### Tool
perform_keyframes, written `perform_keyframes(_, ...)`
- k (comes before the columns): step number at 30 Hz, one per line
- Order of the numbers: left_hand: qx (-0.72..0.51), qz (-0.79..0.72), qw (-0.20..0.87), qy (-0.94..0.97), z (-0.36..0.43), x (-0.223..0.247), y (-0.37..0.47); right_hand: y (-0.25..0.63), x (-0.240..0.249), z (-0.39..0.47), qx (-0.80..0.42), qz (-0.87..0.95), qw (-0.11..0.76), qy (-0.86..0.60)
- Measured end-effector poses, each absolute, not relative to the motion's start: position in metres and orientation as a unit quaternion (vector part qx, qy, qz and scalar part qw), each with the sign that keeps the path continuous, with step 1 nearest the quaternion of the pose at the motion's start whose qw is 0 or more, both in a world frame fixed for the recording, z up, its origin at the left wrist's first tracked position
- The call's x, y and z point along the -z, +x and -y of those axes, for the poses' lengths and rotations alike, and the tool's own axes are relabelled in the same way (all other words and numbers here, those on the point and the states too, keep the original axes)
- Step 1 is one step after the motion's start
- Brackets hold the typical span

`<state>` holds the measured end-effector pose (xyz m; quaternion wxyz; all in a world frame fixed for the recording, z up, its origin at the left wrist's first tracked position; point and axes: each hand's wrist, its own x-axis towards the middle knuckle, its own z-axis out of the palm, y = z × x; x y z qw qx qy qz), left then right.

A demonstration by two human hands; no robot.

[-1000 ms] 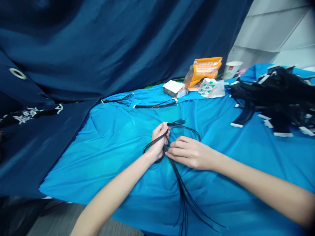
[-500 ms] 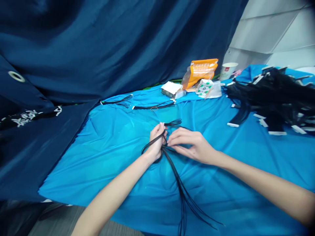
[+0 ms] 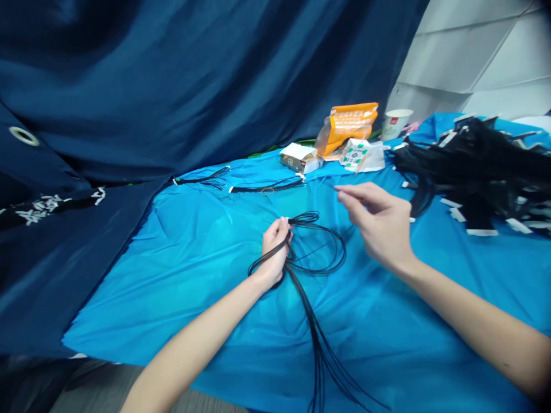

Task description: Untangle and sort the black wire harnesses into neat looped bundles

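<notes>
My left hand (image 3: 275,249) is closed around a bundle of thin black cables (image 3: 307,304) over the blue cloth. One loop passes around the wrist side of that hand, and another spreads out to its right. A small white end shows at the fingertips, and the loose strands trail down toward the front edge. My right hand (image 3: 379,223) is raised to the right of the loops, thumb and fingers pinched together. Whether a fine strand lies in that pinch is too small to make out.
Two shorter black cable bundles lie farther back, an orange rubber band (image 3: 267,191) by one. Behind stand a small box (image 3: 301,158), an orange pouch (image 3: 350,129), a white-green packet (image 3: 359,155) and a paper cup (image 3: 396,123). A heap of black cables (image 3: 477,166) with white ends fills the right.
My right hand has moved up and right, away from the bundle by my left hand. A wide cable loop now shows where it was. My left hand keeps its hold.
</notes>
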<state>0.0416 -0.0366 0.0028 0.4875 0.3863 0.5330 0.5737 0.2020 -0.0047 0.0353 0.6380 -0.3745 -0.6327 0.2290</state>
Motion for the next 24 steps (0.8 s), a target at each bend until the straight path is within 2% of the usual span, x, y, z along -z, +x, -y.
perform_keyframes(2, -0.577, -0.53, 0.483, 0.389, 0.037, -0.002, 0.042, 0.196, -0.035, 0.015, -0.099, 0.709, 0.605, -0.349)
perform_keyframes(5, -0.587, -0.521, 0.48, 0.392, 0.037, -0.001, 0.042, 0.186, -0.027, 0.025, -0.015, 0.782, 0.543, -0.305)
perform_keyframes(11, -0.607, -0.51, 0.47, 0.389, 0.038, -0.001, 0.043, 0.179, -0.012, 0.027, -0.03, 0.823, 0.467, -0.32)
perform_keyframes(24, -0.6, -0.514, 0.456, 0.411, 0.039, 0.002, 0.043, 0.177, -0.011, 0.028, -0.014, 0.82, 0.459, -0.342)
